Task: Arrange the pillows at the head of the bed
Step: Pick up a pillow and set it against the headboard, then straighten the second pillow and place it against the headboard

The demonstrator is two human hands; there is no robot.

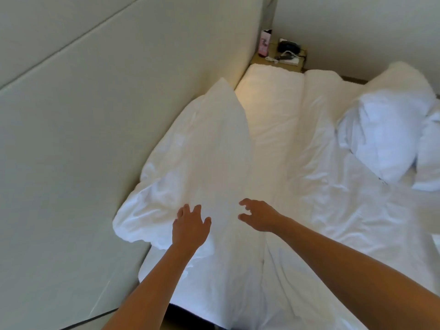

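A white pillow (pixel 202 148) lies along the padded headboard (pixel 95 115) on the left side of the bed (pixel 333 210). My left hand (pixel 190 226) hovers over its near end, fingers spread, holding nothing. My right hand (pixel 258 216) is just to the right of it, fingers curled apart, also holding nothing. A second white pillow (pixel 385 134) lies crumpled at the right, away from the headboard. Another bit of white bedding (pixel 428 163) shows at the right edge beside it.
A bedside table (pixel 262 60) stands in the far corner with a pink box (pixel 264 44), a black phone (pixel 289 46) and a white power strip. A warm light falls on the sheet near that corner. The sheet is wrinkled between the pillows.
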